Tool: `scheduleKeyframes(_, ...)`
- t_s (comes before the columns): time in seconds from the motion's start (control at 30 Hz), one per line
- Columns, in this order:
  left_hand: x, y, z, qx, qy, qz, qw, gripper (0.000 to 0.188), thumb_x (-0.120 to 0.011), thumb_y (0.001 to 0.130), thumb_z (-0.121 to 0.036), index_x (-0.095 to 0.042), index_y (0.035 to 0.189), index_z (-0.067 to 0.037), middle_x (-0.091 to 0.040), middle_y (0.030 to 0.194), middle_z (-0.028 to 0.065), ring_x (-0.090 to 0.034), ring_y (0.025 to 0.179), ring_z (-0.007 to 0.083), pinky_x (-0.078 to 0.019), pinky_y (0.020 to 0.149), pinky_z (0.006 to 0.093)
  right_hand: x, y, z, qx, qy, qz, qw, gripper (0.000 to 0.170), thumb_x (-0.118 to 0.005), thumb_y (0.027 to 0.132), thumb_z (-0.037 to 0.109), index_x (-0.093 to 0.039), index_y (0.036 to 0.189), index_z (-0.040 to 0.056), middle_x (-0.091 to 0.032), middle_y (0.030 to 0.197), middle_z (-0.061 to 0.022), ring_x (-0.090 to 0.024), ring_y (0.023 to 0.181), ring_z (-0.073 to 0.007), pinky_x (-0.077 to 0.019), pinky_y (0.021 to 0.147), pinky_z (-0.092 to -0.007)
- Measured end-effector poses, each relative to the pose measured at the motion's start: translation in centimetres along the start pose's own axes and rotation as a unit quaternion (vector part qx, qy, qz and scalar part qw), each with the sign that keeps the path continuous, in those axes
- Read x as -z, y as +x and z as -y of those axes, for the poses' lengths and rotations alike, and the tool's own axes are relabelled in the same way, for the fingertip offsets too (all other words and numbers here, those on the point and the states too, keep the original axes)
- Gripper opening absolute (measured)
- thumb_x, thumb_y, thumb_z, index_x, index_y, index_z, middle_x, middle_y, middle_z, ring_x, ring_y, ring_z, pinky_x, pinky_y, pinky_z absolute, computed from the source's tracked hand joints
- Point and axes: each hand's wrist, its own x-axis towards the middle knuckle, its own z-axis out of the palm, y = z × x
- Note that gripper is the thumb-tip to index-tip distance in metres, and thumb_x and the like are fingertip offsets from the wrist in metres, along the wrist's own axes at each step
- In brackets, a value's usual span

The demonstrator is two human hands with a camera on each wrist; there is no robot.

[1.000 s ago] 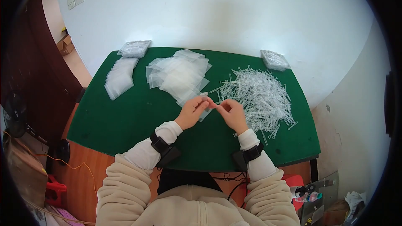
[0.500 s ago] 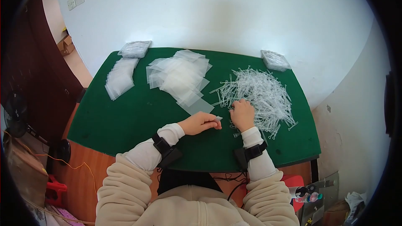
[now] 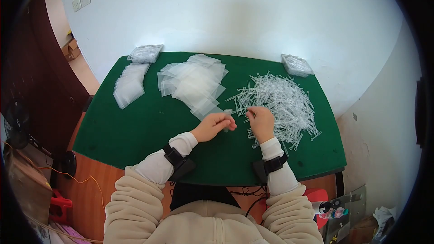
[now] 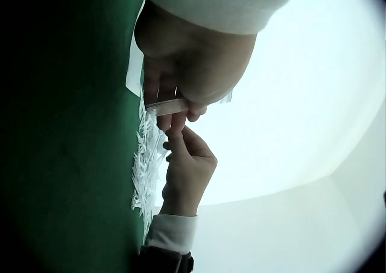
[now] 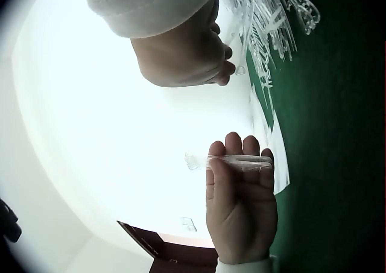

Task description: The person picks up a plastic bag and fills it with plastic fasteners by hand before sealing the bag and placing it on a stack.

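Observation:
My left hand [image 3: 212,126] is over the green table, left of a pile of clear plastic sticks with ringed ends [image 3: 282,104]. Its thumb pins a small bundle of these clear sticks [image 5: 241,162] across the fingers, as the right wrist view shows. The right hand [image 3: 261,124] is at the near left edge of the pile, fingers curled and thumb against them. At its fingertips a clear stick with a small ring [image 5: 240,70] sticks out in the right wrist view. The two hands are a short way apart.
A heap of clear zip bags [image 3: 194,83] lies behind the left hand. To its left is a fanned row of bags [image 3: 130,86]. Filled packs stand at the back left [image 3: 145,53] and back right [image 3: 297,65], against the wall.
The hands were together at the middle a second ago. The right hand then went right into the pile and has since turned its fingertips toward the left hand, which has risen slightly.

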Motion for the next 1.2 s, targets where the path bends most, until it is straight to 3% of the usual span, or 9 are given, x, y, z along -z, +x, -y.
scheduleKeyframes(0.2,1.1,0.1,0.5,0.039,-0.119,-0.107,0.986,0.021,-0.041,0.093,-0.015,-0.052,0.103,0.001,-0.06,0.099,0.0086,-0.06,0.092,0.0168,-0.0461,0.081,0.028,0.2,0.5,0.7,-0.008,0.054,-0.052,0.997,0.014,-0.06,0.077,0.015,-0.067,0.087,0.0086,-0.061,0.073,-0.012,-0.058,0.071,-0.0295,-0.0455,0.062,-0.0371)
scheduleKeyframes(0.3,1.3,0.1,0.3,0.054,-0.134,-0.114,0.983,0.022,-0.041,0.094,-0.016,-0.052,0.104,0.0,-0.06,0.099,0.0083,-0.059,0.092,0.0163,-0.046,0.081,0.0277,0.9,0.9,1.4,0.052,0.094,-0.076,0.991,0.013,-0.062,0.076,0.009,-0.066,0.088,0.006,-0.062,0.073,-0.0107,-0.059,0.064,-0.024,-0.0457,0.058,-0.0331)
scheduleKeyframes(0.37,1.4,0.1,0.3,0.061,-0.141,-0.119,0.981,0.022,-0.041,0.094,-0.017,-0.052,0.104,0.0,-0.06,0.099,0.0081,-0.059,0.092,0.016,-0.046,0.081,0.0276,0.7,0.7,2.0,0.024,0.168,-0.061,0.984,0.011,-0.061,0.077,0.008,-0.065,0.087,0.005,-0.062,0.071,-0.0092,-0.058,0.061,-0.021,-0.0452,0.057,-0.0311)
scheduleKeyframes(0.47,1.4,0.1,0.4,0.08,-0.149,-0.097,0.981,0.023,-0.041,0.094,-0.019,-0.052,0.104,-0.002,-0.061,0.099,0.0069,-0.059,0.093,0.0154,-0.0458,0.08,0.0266,0.4,0.2,2.6,-0.036,0.311,-0.032,0.949,0.009,-0.06,0.079,0.006,-0.064,0.086,0.003,-0.061,0.068,-0.0062,-0.055,0.056,-0.015,-0.0442,0.053,-0.0269)
scheduleKeyframes(0.57,1.2,0.0,0.2,0.101,-0.127,-0.074,0.984,0.023,-0.041,0.094,-0.02,-0.053,0.104,-0.003,-0.061,0.099,0.0062,-0.059,0.093,0.0152,-0.0456,0.08,0.0261,0.1,0.1,2.7,-0.158,0.522,0.062,0.836,0.007,-0.058,0.082,0.005,-0.062,0.086,0.0012,-0.06,0.069,-0.0032,-0.053,0.057,-0.0087,-0.0431,0.052,-0.0219)
scheduleKeyframes(0.7,1.1,-0.1,0.0,0.113,-0.116,-0.066,0.985,0.023,-0.042,0.094,-0.022,-0.053,0.104,-0.004,-0.061,0.099,0.0054,-0.059,0.093,0.0151,-0.0453,0.079,0.0253,0.5,0.1,2.7,-0.164,0.607,0.145,0.764,0.007,-0.057,0.083,0.005,-0.059,0.087,-0.0009,-0.058,0.07,-0.0031,-0.054,0.058,-0.0086,-0.0435,0.053,-0.0207)
scheduleKeyframes(1.0,0.3,-0.2,-1.2,0.159,-0.223,0.055,0.96,0.028,-0.046,0.092,-0.022,-0.052,0.111,-0.002,-0.059,0.101,0.0077,-0.058,0.095,0.0183,-0.0453,0.085,0.0302,-0.1,-0.2,2.8,-0.182,0.616,0.15,0.752,0.008,-0.057,0.082,0.003,-0.059,0.088,-0.0018,-0.058,0.071,-0.0038,-0.055,0.059,-0.0096,-0.0453,0.056,-0.0221)
scheduleKeyframes(1.13,0.6,-0.2,-1.0,0.163,-0.217,0.055,0.961,0.028,-0.047,0.092,-0.021,-0.052,0.112,-0.001,-0.06,0.1,0.0092,-0.059,0.094,0.0191,-0.0457,0.085,0.03,0.0,-0.1,2.9,-0.185,0.607,0.155,0.757,0.008,-0.057,0.082,0.003,-0.059,0.087,-0.0022,-0.058,0.072,-0.0036,-0.054,0.061,-0.0091,-0.0457,0.058,-0.0221)
scheduleKeyframes(1.2,0.5,-0.3,-1.0,0.165,-0.208,0.055,0.963,0.028,-0.047,0.092,-0.021,-0.052,0.111,-0.001,-0.06,0.1,0.0095,-0.059,0.093,0.0191,-0.0459,0.084,0.0298,-0.2,-0.1,2.9,-0.167,0.562,0.138,0.798,0.008,-0.057,0.081,0.002,-0.059,0.088,-0.0017,-0.058,0.074,-0.0034,-0.054,0.064,-0.0089,-0.0454,0.06,-0.022)
